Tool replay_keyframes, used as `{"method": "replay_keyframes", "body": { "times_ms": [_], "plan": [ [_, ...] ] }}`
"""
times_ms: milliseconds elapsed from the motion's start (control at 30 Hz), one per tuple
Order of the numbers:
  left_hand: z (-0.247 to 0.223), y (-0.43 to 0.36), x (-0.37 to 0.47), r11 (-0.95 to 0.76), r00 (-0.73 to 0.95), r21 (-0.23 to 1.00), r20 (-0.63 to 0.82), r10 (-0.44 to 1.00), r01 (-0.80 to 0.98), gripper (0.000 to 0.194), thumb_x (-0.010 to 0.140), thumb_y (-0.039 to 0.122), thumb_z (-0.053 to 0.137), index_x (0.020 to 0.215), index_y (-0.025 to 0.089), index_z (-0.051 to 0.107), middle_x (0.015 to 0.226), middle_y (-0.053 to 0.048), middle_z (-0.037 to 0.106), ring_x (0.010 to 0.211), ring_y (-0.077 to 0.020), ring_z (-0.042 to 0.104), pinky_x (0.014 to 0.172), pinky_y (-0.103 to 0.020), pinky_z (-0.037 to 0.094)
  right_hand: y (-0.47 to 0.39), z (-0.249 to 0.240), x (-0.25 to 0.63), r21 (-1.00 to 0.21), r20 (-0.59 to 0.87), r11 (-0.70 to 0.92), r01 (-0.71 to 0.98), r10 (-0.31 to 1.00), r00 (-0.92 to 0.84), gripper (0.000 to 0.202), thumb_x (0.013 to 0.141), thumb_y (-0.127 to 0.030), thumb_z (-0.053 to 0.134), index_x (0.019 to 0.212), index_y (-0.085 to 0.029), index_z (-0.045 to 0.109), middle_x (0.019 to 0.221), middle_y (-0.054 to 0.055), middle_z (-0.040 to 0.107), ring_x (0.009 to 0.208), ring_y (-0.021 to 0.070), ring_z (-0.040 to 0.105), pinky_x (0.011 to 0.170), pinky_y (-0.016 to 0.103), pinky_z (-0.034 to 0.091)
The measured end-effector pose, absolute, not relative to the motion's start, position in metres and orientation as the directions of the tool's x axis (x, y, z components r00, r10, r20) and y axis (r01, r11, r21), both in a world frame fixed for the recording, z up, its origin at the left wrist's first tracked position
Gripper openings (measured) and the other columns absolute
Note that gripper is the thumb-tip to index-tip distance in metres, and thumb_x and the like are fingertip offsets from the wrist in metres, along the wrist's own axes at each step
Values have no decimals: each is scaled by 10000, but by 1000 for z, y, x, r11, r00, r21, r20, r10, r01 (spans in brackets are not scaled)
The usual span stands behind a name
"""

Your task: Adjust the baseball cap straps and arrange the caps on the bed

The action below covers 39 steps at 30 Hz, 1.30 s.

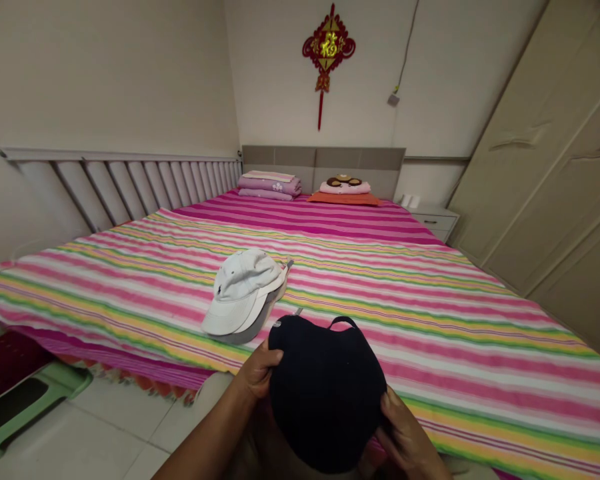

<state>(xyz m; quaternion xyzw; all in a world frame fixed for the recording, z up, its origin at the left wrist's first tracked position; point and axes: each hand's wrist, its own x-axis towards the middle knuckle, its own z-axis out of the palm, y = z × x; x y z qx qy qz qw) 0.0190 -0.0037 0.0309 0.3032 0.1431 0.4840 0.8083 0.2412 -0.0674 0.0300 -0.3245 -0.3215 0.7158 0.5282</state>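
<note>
A dark navy cap point(327, 393) is held up low in the middle of the head view, over the near edge of the bed. My left hand point(260, 371) grips its left side, the thumb lying on the fabric. On the cap's right side, my right hand point(403, 427) is closed round the lower edge. A strap loop stands up at the cap's top. Beyond it, to the left, a stack of caps lies on the striped sheet, a white cap point(247, 280) on top and a grey brim point(256, 325) showing underneath.
The striped bed point(430, 320) spans the view, with folded purple bedding point(269, 185) and an orange pillow point(344, 199) at the headboard. A metal rail point(125, 157) runs along the left. A green stool point(60, 387) stands at lower left, a nightstand point(433, 221) at back right.
</note>
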Motion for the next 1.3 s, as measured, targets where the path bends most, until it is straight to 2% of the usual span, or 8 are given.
{"method": "replay_keyframes", "body": {
  "times_ms": [100,267,500,633,867,967,1100,1300],
  "plan": [
    [37,-7,22,340,444,688,-29,896,-641,635,480,75,721,1084,177,554,667,-18,666,603,-177,627,682,-312,491,-69,37,238,-792,-114,-231,-565,965,-235,498,484,-424,754,934,-238,652,968,93,671,993,299,556,860,400,410],
    [51,-13,28,301,357,777,-106,928,-553,676,478,37,701,1113,195,533,779,-29,653,680,-170,604,676,-295,472,-69,43,234,-776,-139,-225,-589,972,-188,331,525,-258,755,840,-193,676,822,81,702,850,290,620,828,431,424],
    [53,-19,38,168,182,863,-90,979,-476,263,504,75,672,754,133,615,608,27,556,552,-98,510,545,-221,424,-68,42,236,-784,-155,-164,-599,986,-67,361,561,-204,743,914,-202,666,795,60,709,882,279,611,829,429,436],
    [50,-22,39,207,234,844,-100,967,-495,253,513,96,664,755,137,606,598,24,562,528,-98,513,512,-210,411,-68,39,237,-788,-178,-158,-595,984,-26,360,563,-205,743,915,-199,664,807,64,709,841,288,624,783,437,463],
    [55,-29,34,289,473,834,-38,880,-470,426,504,106,731,908,136,599,821,-64,645,760,-200,597,700,-312,462,-68,37,239,-757,-199,-160,-633,980,-9,374,565,-185,741,928,-223,656,841,46,708,825,271,634,814,429,455],
    [54,-28,35,270,416,830,-51,908,-488,448,491,100,744,912,147,599,828,-58,650,760,-202,601,700,-309,464,-69,37,240,-752,-183,-174,-635,982,-52,373,568,-219,736,932,-230,655,885,60,700,899,291,609,834,447,439],
    [49,-25,35,242,274,781,-94,957,-576,323,602,262,703,889,147,610,753,-46,649,694,-169,602,670,-273,461,-71,36,240,-727,-155,-179,-663,983,-95,338,595,-340,711,912,-233,662,917,85,690,942,299,590,859,456,415],
    [54,-25,34,279,186,784,-210,960,-554,287,576,252,723,818,139,617,626,-15,627,568,-130,574,593,-245,444,-74,38,238,-727,-188,-228,-647,973,-132,307,540,-243,757,834,-200,678,820,80,707,874,298,616,836,449,431]
  ]
}}
